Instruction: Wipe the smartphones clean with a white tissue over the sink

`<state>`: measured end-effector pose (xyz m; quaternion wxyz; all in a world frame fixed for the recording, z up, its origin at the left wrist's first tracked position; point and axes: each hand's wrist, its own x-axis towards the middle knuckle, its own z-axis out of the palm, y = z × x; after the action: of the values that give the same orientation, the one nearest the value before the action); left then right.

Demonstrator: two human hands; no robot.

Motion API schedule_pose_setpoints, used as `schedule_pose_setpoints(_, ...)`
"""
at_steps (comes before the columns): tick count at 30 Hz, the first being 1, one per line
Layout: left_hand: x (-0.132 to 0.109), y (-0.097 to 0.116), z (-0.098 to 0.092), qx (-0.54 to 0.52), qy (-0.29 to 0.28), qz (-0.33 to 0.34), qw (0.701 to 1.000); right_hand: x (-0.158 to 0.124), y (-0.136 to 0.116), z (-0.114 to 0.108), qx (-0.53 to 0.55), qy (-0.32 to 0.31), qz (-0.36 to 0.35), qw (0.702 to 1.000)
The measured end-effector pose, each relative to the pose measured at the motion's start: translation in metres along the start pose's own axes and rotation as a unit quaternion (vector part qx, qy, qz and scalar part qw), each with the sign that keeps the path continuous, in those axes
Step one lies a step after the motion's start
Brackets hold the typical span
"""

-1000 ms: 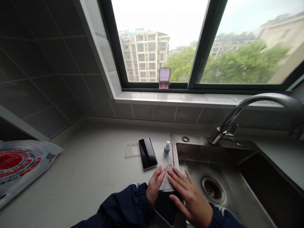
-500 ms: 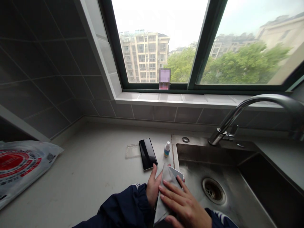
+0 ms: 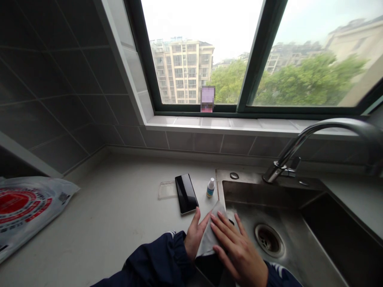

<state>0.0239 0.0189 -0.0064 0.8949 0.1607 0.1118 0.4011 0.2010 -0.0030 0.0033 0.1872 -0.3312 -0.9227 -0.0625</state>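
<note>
Half a second ago the light grey cloth [image 3: 210, 233] hung down over the phone [image 3: 208, 268], whose pale corner poked out toward the sink [image 3: 266, 195]. Now the cloth has ridden up to that end, covering the corner and leaving dark glass bare below it. The right hand [image 3: 239, 251] has moved up with it, fingers spread on the cloth just beside the sink.

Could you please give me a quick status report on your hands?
Left hand holding dark phone; right hand pressing grey cloth onto it. Second phone, small bottle on counter beside, not blocking.
</note>
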Motion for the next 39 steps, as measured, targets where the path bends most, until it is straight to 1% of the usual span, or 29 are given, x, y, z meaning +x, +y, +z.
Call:
schedule_pose_setpoints(2, 0.001, -0.001, -0.002, 0.011, -0.008, 0.000, 1.000, -0.001, 0.004, 0.001, -0.008, 0.008, 0.024, 1.000)
schedule_pose_setpoints(6, 0.001, -0.003, -0.002, 0.020, 0.005, 0.008, 1.000, -0.002, 0.007, 0.002, -0.008, 0.014, 0.052, 0.999)
schedule_pose_setpoints(13, 0.003, -0.005, -0.005, 0.024, -0.020, 0.017, 0.999, 0.000, 0.004, 0.003, 0.001, 0.010, 0.052, 0.999)
schedule_pose_setpoints(18, 0.003, -0.003, -0.002, 0.019, -0.029, 0.013, 0.999, -0.001, 0.004, 0.005, 0.013, 0.009, 0.049, 0.999)
schedule_pose_setpoints(22, 0.001, -0.003, 0.000, 0.008, -0.019, 0.002, 1.000, 0.000, 0.001, 0.003, 0.013, -0.009, 0.022, 1.000)
schedule_pose_setpoints(26, 0.000, -0.003, 0.004, -0.005, 0.013, 0.011, 1.000, 0.002, -0.005, -0.006, 0.046, -0.033, -0.038, 0.998)
schedule_pose_setpoints(28, 0.000, -0.002, 0.006, -0.014, 0.031, 0.016, 0.999, 0.003, -0.006, -0.009, 0.072, -0.034, -0.065, 0.995)
schedule_pose_setpoints(30, 0.001, -0.001, 0.008, -0.015, 0.042, 0.010, 0.999, 0.003, -0.007, -0.010, 0.084, -0.030, -0.074, 0.993)
schedule_pose_setpoints(33, 0.001, -0.001, 0.007, -0.009, 0.038, 0.005, 0.999, 0.002, -0.006, -0.007, 0.071, -0.026, -0.057, 0.996)
schedule_pose_setpoints(39, 0.001, -0.002, 0.000, 0.007, -0.002, -0.005, 1.000, 0.000, 0.001, 0.001, 0.023, 0.005, 0.021, 1.000)
